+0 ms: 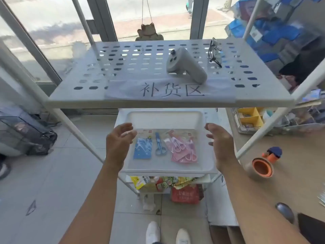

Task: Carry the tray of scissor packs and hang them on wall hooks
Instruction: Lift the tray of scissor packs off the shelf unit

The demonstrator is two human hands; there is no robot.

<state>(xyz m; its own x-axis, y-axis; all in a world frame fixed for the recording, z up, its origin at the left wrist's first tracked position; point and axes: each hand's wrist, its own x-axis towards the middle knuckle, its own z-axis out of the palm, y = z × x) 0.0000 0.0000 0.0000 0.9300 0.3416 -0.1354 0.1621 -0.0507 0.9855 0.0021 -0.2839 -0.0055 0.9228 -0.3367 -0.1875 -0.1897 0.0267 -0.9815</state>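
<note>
A white plastic tray rests on the middle level of a white rack. Inside it lie a blue scissor pack, loose-looking blue scissors and pink scissor packs. My left hand hovers at the tray's left side, fingers spread and curled, holding nothing. My right hand hovers at the tray's right side, also open. Both hands are close to the tray's side rims; actual contact is not evident. No wall hooks are in sight.
The rack's perforated top shelf overhangs the tray and carries a grey controller, glasses and a paper label. Snack bags fill the lower level. An orange toy lies on the floor at right.
</note>
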